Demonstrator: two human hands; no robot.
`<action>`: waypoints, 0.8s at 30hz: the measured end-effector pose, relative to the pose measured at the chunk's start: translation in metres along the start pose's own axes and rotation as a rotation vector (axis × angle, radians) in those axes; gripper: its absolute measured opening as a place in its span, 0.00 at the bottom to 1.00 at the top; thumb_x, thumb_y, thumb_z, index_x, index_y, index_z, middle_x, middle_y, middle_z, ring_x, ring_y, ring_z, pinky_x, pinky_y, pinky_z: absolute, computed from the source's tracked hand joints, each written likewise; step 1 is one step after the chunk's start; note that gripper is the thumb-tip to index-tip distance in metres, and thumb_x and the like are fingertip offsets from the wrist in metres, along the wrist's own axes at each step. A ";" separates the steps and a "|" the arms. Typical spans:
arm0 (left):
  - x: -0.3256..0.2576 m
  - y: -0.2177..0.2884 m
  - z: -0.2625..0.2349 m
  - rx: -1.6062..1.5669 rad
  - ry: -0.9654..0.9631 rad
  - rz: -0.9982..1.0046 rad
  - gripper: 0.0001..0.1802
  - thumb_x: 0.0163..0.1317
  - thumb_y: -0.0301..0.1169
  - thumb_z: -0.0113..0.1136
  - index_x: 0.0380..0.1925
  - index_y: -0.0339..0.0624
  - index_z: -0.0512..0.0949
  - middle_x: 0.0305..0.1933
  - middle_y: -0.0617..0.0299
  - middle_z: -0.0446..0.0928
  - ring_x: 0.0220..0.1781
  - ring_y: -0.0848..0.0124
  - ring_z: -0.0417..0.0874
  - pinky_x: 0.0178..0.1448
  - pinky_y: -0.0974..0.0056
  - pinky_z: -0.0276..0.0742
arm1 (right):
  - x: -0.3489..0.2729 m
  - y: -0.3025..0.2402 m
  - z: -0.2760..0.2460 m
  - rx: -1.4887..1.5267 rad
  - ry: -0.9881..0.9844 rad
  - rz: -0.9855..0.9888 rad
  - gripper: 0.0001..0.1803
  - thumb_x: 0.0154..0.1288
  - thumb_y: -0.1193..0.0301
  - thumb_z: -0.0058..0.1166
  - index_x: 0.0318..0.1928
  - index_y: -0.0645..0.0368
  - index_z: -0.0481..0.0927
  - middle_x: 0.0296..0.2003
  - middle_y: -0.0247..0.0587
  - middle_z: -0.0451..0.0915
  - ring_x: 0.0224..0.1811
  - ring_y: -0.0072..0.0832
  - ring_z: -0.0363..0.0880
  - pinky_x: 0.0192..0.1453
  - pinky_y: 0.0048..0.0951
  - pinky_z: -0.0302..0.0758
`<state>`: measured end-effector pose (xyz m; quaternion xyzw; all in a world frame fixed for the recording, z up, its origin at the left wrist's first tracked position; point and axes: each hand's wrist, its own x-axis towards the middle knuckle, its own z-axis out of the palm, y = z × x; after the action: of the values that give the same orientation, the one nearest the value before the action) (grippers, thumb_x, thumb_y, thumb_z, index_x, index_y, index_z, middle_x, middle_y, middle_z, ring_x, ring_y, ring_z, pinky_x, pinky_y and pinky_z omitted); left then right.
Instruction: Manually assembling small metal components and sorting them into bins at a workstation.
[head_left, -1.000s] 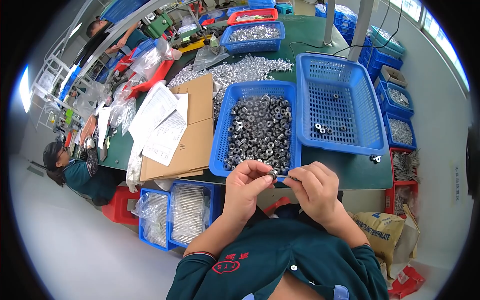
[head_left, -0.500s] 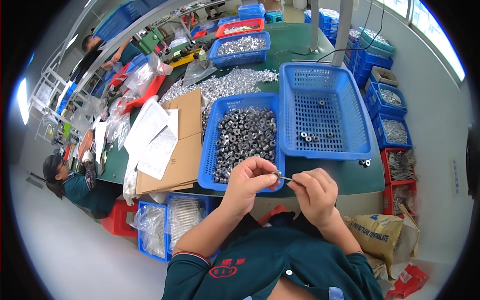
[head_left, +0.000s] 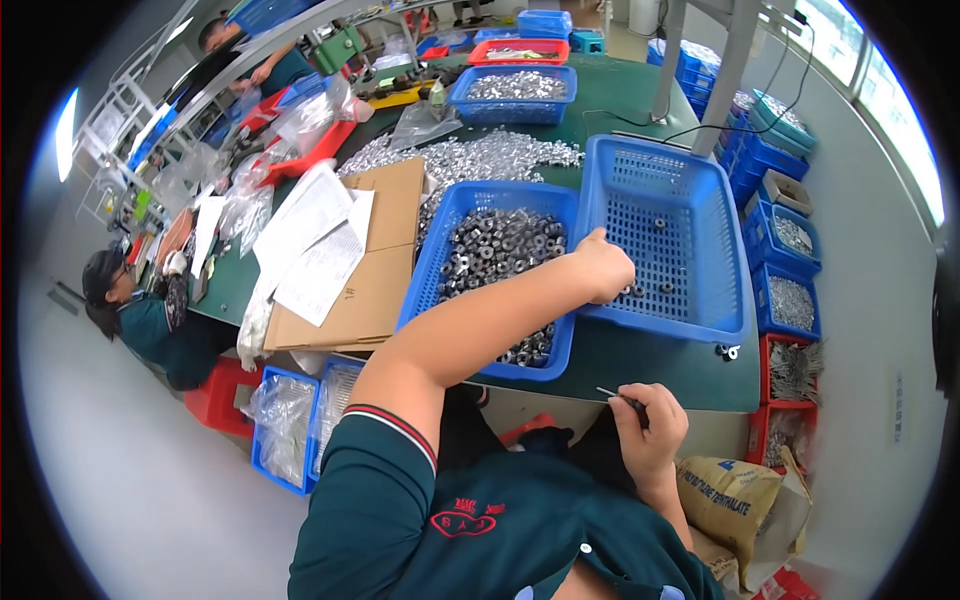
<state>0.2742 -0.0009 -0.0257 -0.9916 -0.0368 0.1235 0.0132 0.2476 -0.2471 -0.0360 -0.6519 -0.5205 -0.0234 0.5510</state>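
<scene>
Remotely, I monitor the left hand (head_left: pixel 605 268) over the blue perforated plastic basket (head_left: pixel 668 320) containing dark-and-silver metal rings (head_left: pixel 660 224), cannot tell its grip, and note that the right hand (head_left: pixel 655 425) pinches 1 thin metal-shafted, dark-handled tool (head_left: pixel 622 397), which could drop if that pinch loosens.

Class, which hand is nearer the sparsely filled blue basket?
Left hand, over the near-left corner of the basket; the right hand is farther, by the tabletop's front edge.

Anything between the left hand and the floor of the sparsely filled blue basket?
Nothing visible. The left hand appears to be over the near left part of the basket, with a few metal rings to its right; what lies directly beneath it is hidden.
</scene>
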 end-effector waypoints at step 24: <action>-0.165 -0.019 0.046 -0.642 0.037 -0.237 0.15 0.55 0.36 0.66 0.38 0.39 0.83 0.37 0.53 0.84 0.43 0.56 0.84 0.49 0.56 0.78 | 0.005 -0.004 0.019 0.049 -0.105 -0.034 0.08 0.53 0.80 0.67 0.33 0.62 0.80 0.23 0.38 0.77 0.21 0.29 0.73 0.24 0.27 0.68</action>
<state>0.1020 0.0066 -0.0297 -0.9361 -0.1883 0.0851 -0.2846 0.2364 -0.2306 -0.0375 -0.6296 -0.5599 0.0142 0.5384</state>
